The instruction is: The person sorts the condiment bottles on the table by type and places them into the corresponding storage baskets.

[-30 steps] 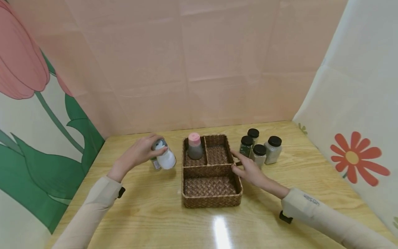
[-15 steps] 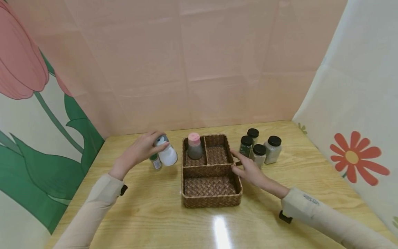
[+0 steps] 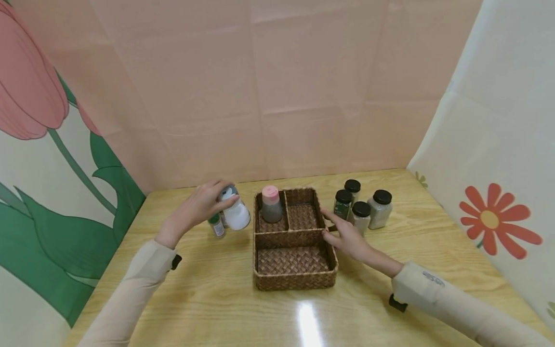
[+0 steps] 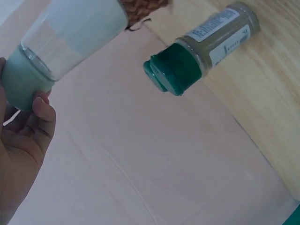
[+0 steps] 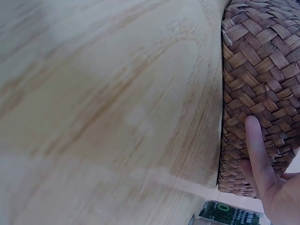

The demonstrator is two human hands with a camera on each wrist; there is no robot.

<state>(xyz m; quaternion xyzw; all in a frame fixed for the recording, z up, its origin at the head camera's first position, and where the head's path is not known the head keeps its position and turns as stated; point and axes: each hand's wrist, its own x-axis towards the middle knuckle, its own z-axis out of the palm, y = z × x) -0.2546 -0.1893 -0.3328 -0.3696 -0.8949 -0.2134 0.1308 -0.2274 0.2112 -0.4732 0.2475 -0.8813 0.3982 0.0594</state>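
My left hand [image 3: 198,206] grips a bottle of white contents [image 3: 236,215] by its blue-green cap, tilted above the table left of the woven basket [image 3: 296,279]. In the left wrist view, fingers and thumb hold that cap [image 4: 27,79]. Just beside it stands a green-capped jar [image 3: 217,227]. A pink-capped bottle [image 3: 272,210] stands in the basket's back left compartment; the back right and front compartments hold nothing. My right hand [image 3: 349,239] rests on the basket's right side, fingers spread; in the right wrist view a finger [image 5: 258,145] presses the woven wall [image 5: 262,79].
Right of the basket, several black-capped jars stand close together, among them a large pale one [image 3: 380,210] and a green-labelled one [image 3: 342,205]. The wooden table [image 3: 208,299] ends at a pink backdrop [image 3: 208,96]; floral sheets hang at both sides.
My left hand has moved slightly right and back with the white bottle, closer to the basket, uncovering more of the green-capped jar. The right hand and basket have stayed in place.
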